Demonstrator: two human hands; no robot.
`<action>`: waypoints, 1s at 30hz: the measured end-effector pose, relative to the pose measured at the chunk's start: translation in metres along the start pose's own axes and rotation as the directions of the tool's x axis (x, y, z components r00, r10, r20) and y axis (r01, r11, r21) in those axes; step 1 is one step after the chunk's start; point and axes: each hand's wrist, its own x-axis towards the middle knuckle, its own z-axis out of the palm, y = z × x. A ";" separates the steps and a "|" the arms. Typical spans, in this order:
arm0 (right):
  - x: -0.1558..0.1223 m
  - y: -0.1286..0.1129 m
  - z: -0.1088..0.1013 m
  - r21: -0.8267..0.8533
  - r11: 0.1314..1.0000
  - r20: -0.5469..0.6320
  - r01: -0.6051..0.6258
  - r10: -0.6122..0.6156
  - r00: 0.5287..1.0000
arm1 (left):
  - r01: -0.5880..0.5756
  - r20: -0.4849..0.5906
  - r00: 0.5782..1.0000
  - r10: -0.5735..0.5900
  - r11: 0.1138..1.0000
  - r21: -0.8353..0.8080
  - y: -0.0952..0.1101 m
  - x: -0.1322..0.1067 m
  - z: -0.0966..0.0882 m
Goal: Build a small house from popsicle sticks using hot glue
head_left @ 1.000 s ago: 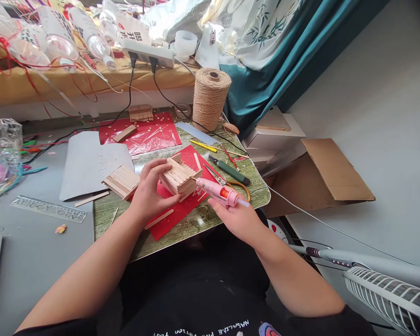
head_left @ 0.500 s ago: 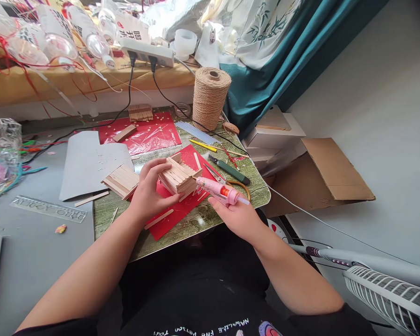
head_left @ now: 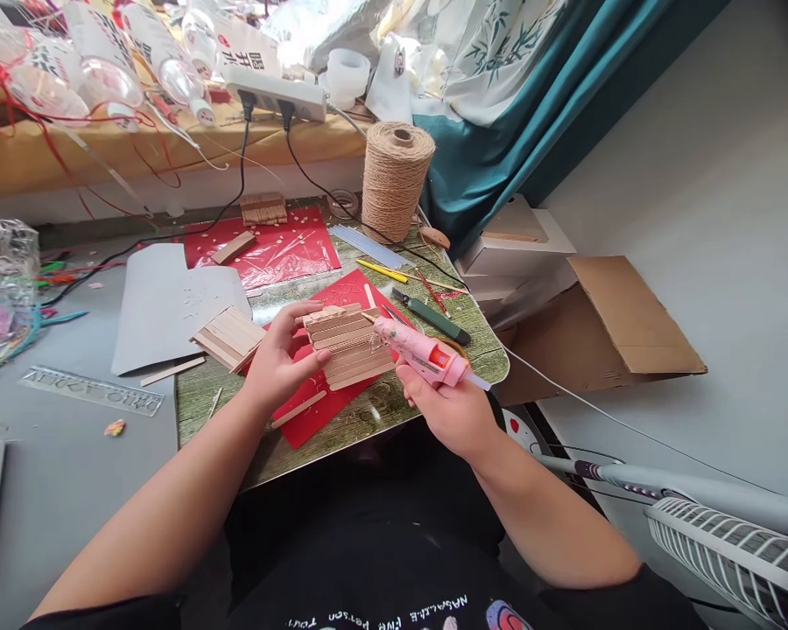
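My left hand (head_left: 289,354) grips the left end of a small structure of glued wooden craft sticks (head_left: 351,346), its slatted side turned up toward me. In my right hand (head_left: 443,407) is a pink hot glue gun (head_left: 420,350), its tip near the upper right of the stick structure; I cannot tell whether it touches. Beneath both lies a red sheet (head_left: 302,429) with a loose craft stick (head_left: 299,409) on it. Left of my left hand is a second craft-stick piece (head_left: 227,337). Scissors, mostly hidden, lie behind the glue gun.
A green craft knife (head_left: 430,317), a yellow pen (head_left: 381,271) and clear glue sticks (head_left: 371,247) lie beyond my right hand. Behind them stands a twine spool (head_left: 397,184). Black cords run from a power strip (head_left: 276,94). A ruler (head_left: 92,391) lies left; a cardboard box (head_left: 630,324) sits right.
The stick structure has been turned in my left hand, so its slatted side now faces up toward me. The glue gun has shifted slightly right and tilted more.
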 end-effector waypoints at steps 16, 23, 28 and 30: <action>0.001 -0.008 0.003 -0.064 0.994 0.094 0.094 -0.088 0.992 | 0.045 0.082 0.996 -0.044 0.999 -0.005 0.010 0.000 0.002; 0.001 -0.004 0.002 -0.070 0.995 0.069 0.066 -0.061 0.996 | 0.036 0.076 0.996 -0.036 0.999 0.003 0.012 -0.001 0.002; 0.001 -0.005 0.002 -0.073 0.996 0.057 0.058 -0.054 0.997 | -0.007 0.043 0.999 0.004 0.998 0.070 0.013 -0.001 0.002; 0.001 -0.004 0.002 -0.068 0.996 0.050 0.055 -0.052 0.997 | -0.030 0.016 0.999 0.028 0.994 0.104 0.011 -0.001 0.001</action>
